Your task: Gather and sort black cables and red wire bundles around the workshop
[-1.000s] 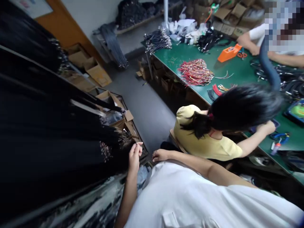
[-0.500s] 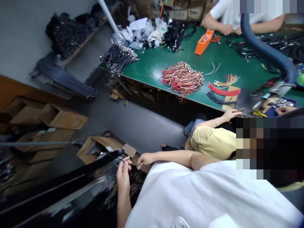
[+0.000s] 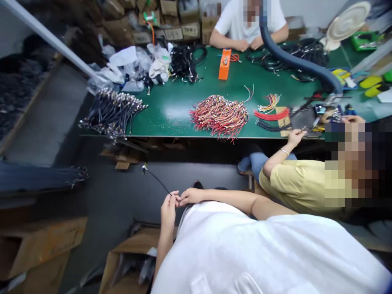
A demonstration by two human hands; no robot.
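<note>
Left hand (image 3: 168,209) pinches the cable (image 3: 159,181). Right hand (image 3: 191,196), fingers narrowed, is just beside; its hold cannot be determined. The cable's tip (image 3: 145,167) juts over the floor (image 3: 211,174): a slack pinch could drop it. Swung wide, it could catch the table (image 3: 174,96).

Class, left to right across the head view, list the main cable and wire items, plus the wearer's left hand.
Dark cable bundle, left hand holding a black cable, red-and-yellow wire pile, red wire bundle.

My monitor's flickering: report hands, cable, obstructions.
Left hand pinching black cable; right hand at its fingertips, grip unclear. Far end free. Seated co-worker at right.
</note>
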